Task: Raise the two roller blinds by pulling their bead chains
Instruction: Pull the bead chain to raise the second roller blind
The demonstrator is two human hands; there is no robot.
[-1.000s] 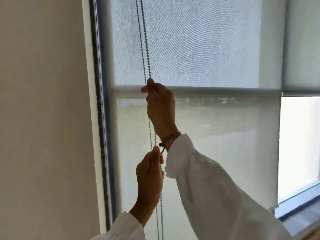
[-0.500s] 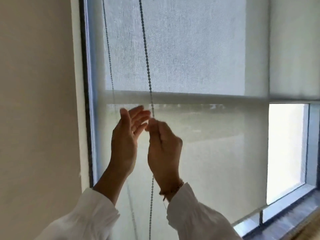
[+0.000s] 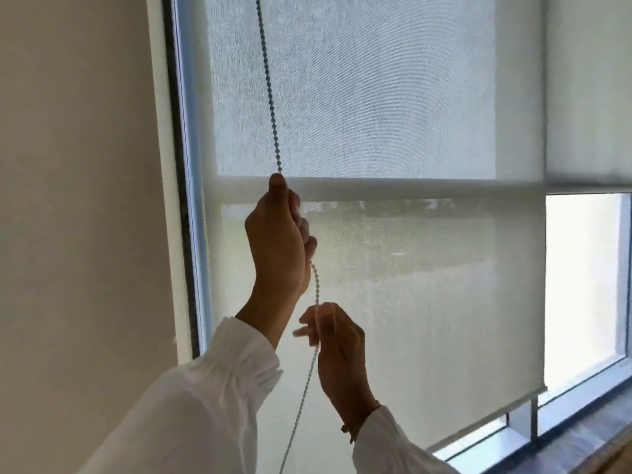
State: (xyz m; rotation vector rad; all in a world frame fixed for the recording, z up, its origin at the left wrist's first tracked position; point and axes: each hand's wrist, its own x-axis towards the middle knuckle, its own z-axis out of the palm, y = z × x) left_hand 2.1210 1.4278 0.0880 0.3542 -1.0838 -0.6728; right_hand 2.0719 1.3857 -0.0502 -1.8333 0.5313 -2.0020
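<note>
A bead chain (image 3: 270, 97) runs down in front of the left sheer roller blind (image 3: 427, 302). My left hand (image 3: 277, 244) is closed on the chain at mid height, thumb uppermost. Lower down, my right hand (image 3: 337, 350) pinches the same chain, which hangs slack below it. The left blind's bottom bar (image 3: 485, 417) sits a little above the sill. A horizontal band shows through its fabric at mid height. The right roller blind (image 3: 588, 97) ends at that same height, with bare glass (image 3: 581, 285) under it.
A plain beige wall (image 3: 78, 200) borders the window on the left, beside the dark frame edge (image 3: 181, 165). The window frame and sill (image 3: 564, 425) run along the lower right. White sleeves cover both my forearms.
My left hand, open beside the chain half a second ago, has closed on it higher up. My right hand has dropped lower along the chain. The view has shifted.
</note>
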